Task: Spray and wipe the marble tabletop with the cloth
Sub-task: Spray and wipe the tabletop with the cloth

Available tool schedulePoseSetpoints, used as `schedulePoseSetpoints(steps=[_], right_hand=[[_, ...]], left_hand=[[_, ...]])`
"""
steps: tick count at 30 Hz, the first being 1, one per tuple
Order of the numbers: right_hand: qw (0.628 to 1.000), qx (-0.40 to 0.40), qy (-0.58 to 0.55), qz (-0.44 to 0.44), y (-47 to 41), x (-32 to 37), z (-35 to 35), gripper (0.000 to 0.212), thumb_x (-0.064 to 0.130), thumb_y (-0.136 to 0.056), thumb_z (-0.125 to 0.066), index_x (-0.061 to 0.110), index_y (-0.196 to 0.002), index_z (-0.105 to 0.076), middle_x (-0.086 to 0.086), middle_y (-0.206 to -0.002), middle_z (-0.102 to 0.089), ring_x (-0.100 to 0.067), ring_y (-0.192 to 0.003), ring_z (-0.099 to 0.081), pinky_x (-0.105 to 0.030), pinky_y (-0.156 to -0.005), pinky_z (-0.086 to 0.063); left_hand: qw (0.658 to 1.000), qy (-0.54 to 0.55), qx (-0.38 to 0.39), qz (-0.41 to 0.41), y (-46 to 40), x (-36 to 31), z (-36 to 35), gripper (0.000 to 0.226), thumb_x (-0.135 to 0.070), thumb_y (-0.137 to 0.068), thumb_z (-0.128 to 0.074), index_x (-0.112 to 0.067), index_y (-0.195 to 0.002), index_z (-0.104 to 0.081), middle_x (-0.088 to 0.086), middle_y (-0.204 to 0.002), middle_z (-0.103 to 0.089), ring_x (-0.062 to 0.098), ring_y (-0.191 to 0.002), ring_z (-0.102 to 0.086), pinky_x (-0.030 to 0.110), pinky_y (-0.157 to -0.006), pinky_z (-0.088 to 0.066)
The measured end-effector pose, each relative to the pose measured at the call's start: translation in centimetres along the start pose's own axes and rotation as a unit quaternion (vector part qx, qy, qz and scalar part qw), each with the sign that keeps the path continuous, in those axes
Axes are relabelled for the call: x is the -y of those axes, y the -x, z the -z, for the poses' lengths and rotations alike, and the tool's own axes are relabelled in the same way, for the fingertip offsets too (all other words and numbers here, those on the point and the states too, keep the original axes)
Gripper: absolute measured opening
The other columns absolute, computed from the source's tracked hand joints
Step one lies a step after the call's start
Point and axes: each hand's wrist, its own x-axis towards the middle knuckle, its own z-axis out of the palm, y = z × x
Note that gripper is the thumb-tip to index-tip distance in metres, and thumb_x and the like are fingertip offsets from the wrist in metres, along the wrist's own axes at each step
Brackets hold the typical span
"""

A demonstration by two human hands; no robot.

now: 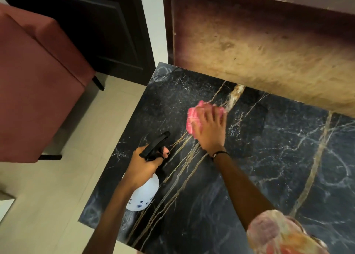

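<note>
A home, a living or dining room by the look; a rust-red upholstered chair (pixel 36 84) stands on pale floor tiles (pixel 57 186); a dark panelled door (pixel 92 23) beside the black marble tabletop (pixel 269 157)

We see two bare forearms and two bare hands, the left hand (pixel 143 165) and the right hand (pixel 210 130). We note a thin dark band (pixel 220 153) around the right wrist. At the right upper arm we see a loose sleeve (pixel 276 234), patterned in cream, pink, orange and red patches.
</note>
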Motion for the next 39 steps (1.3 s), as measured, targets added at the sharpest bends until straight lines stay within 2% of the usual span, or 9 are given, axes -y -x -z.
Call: schedulePoseSetpoints(steps=[6,8,12,15,20,25,30,34,39], right_hand=[[0.980,0.024,0.025,0.197,7.5,-3.4,-0.6,0.060,0.060,-0.097,-0.022,0.029,-0.147,-0.034,-0.001,-0.155,-0.033,-0.027,-0.146,-0.021,-0.053,-0.118,-0.013],[0.987,0.017,0.032,0.159,7.0,-5.9,-0.2,0.063,0.061,-0.096,-0.017,0.028,-0.147,-0.033,-0.004,-0.154,-0.034,-0.028,-0.144,-0.025,-0.052,-0.118,-0.016],[1.000,0.002,0.010,0.012,2.6,-4.1,0.3,0.062,0.058,-0.096,-0.017,0.024,-0.143,-0.039,-0.008,-0.149,-0.040,-0.035,-0.138,-0.033,-0.056,-0.115,-0.019],[1.000,0.003,0.002,-0.020,0.3,0.5,0.1,0.059,0.055,-0.096,-0.018,0.024,-0.142,-0.037,-0.012,-0.148,-0.041,-0.040,-0.137,-0.034,-0.060,-0.114,-0.019],[0.988,0.025,-0.006,0.149,5.2,6.4,-0.5,0.065,0.055,-0.097,0.000,0.028,-0.148,-0.029,-0.005,-0.155,-0.031,-0.032,-0.145,-0.021,-0.060,-0.116,-0.014],[0.974,0.036,0.012,0.223,10.7,0.2,-1.1,0.060,0.061,-0.097,-0.019,0.030,-0.147,-0.032,-0.002,-0.154,-0.033,-0.027,-0.146,-0.021,-0.056,-0.116,-0.017],[0.998,0.019,0.015,0.063,8.5,-4.8,0.0,0.064,0.060,-0.097,-0.013,0.025,-0.145,-0.036,-0.006,-0.150,-0.040,-0.032,-0.140,-0.032,-0.055,-0.115,-0.021],[0.999,0.011,0.004,-0.034,5.0,0.5,0.3,0.062,0.056,-0.094,-0.015,0.023,-0.141,-0.038,-0.013,-0.147,-0.042,-0.042,-0.135,-0.035,-0.063,-0.112,-0.021],[0.984,0.027,-0.010,0.176,11.0,6.0,-0.3,0.061,0.051,-0.097,-0.010,0.023,-0.145,-0.034,-0.009,-0.153,-0.034,-0.034,-0.144,-0.023,-0.062,-0.114,-0.017]], left_hand=[[1.000,-0.013,0.006,0.009,1.4,0.3,0.0,0.021,0.006,-0.087,-0.055,-0.011,-0.090,-0.067,-0.003,-0.072,-0.068,0.011,-0.044,-0.059,0.014,-0.044,-0.047],[1.000,-0.020,0.006,0.010,1.9,0.5,0.1,0.020,0.005,-0.087,-0.055,-0.009,-0.094,-0.067,0.003,-0.082,-0.067,0.033,-0.056,-0.055,0.038,-0.064,-0.054],[1.000,-0.016,-0.001,0.017,2.5,1.1,0.2,0.023,0.006,-0.086,-0.055,-0.014,-0.087,-0.068,0.006,-0.085,-0.068,0.020,-0.051,-0.053,0.035,-0.061,-0.056],[1.000,-0.016,0.002,0.020,2.8,1.4,0.0,0.022,0.006,-0.086,-0.056,-0.013,-0.090,-0.067,0.002,-0.085,-0.068,0.041,-0.080,-0.055,0.051,-0.092,-0.043],[1.000,-0.024,-0.001,-0.010,3.2,2.0,-0.2,0.031,0.015,-0.083,-0.052,-0.013,-0.077,-0.065,-0.010,-0.055,-0.064,0.001,-0.042,-0.055,0.007,-0.051,-0.043],[0.998,-0.038,-0.004,-0.045,4.0,2.4,0.6,0.030,0.017,-0.083,-0.051,-0.008,-0.079,-0.066,-0.007,-0.066,-0.069,-0.004,-0.048,-0.058,0.017,-0.056,-0.049],[0.999,-0.025,0.011,-0.046,4.7,2.1,0.6,0.022,0.014,-0.085,-0.051,-0.003,-0.092,-0.065,0.007,-0.087,-0.067,-0.006,-0.052,-0.060,0.055,-0.090,-0.039],[0.996,-0.055,0.008,-0.069,4.6,2.6,0.1,0.020,0.011,-0.085,-0.054,0.000,-0.095,-0.067,0.008,-0.084,-0.068,-0.006,-0.054,-0.061,0.043,-0.068,-0.049],[0.993,-0.088,-0.001,-0.084,5.1,2.6,-0.9,0.050,0.016,-0.079,-0.054,-0.030,-0.061,-0.066,-0.008,-0.053,-0.061,0.001,-0.042,-0.050,0.010,-0.047,-0.039]])
